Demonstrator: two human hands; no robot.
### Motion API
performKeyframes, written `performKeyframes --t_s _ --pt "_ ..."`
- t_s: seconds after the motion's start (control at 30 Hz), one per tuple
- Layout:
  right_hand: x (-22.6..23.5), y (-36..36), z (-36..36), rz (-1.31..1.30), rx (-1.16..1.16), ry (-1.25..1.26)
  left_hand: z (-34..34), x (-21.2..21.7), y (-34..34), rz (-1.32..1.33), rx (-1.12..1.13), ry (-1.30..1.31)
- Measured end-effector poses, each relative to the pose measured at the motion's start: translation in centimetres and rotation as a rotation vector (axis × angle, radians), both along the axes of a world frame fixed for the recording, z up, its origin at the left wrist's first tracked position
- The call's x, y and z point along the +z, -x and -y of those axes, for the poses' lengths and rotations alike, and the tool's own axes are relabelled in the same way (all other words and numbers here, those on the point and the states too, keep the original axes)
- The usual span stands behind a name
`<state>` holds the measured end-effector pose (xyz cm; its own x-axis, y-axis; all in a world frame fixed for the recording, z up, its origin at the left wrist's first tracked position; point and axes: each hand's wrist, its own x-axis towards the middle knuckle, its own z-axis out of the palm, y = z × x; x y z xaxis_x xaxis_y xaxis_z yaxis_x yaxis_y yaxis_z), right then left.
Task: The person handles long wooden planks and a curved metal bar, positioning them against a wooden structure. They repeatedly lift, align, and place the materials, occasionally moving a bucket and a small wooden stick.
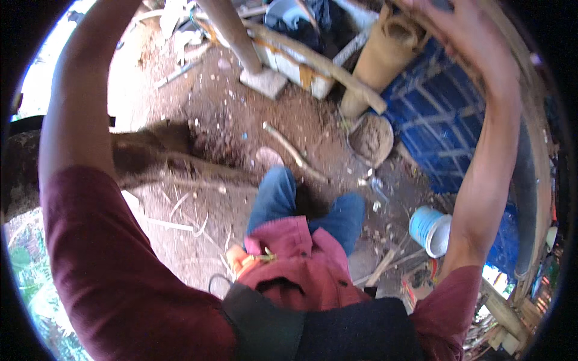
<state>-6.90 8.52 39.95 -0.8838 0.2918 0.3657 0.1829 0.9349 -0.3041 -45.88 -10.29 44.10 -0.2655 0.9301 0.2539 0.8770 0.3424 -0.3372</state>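
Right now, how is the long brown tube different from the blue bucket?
Colour: the brown tube looks tan-brown, while the blue bucket has blue sides and a whitish end. Shape: the brown tube is long, but the blue bucket is short and stubby. Place: in this picture the brown tube shows near the right hand; the blue bucket shows beside the right elbow. Both have rounded sides.

On the earth floor (241, 108), a slender bent stick (295, 153) lies near a round container (392, 144) holding brown material. A blue bucket (422, 225) with a pale interior is tilted. A wooden post (232, 39) meets a flat pale block (264, 84). Blue sheeting (421, 144) bearing paler bands is noted right of the container. Green foliage (36, 307) shows at lower left.
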Motion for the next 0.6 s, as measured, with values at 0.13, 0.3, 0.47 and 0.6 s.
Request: performKeyframes --t_s 0.13,0.3,0.47,0.6 --pt "1.9 0.8 3.1 0.194 -0.205 -0.055 -0.6 -0.8 2.8 -0.191 -0.001 0.1" --pt "2.3 1.0 3.6 0.253 -0.232 0.01 -0.1 -0.5 2.9 -0.126 -0.065 0.097" --pt "2.2 0.6 5.8 0.174 -0.28 -0.141 0.4 -1.5 6.0 -0.504 -0.319 0.243" --pt "1.3 -0.1 6.7 0.113 -0.342 -0.297 1.0 -0.5 0.6 0.034 -0.179 -0.041"
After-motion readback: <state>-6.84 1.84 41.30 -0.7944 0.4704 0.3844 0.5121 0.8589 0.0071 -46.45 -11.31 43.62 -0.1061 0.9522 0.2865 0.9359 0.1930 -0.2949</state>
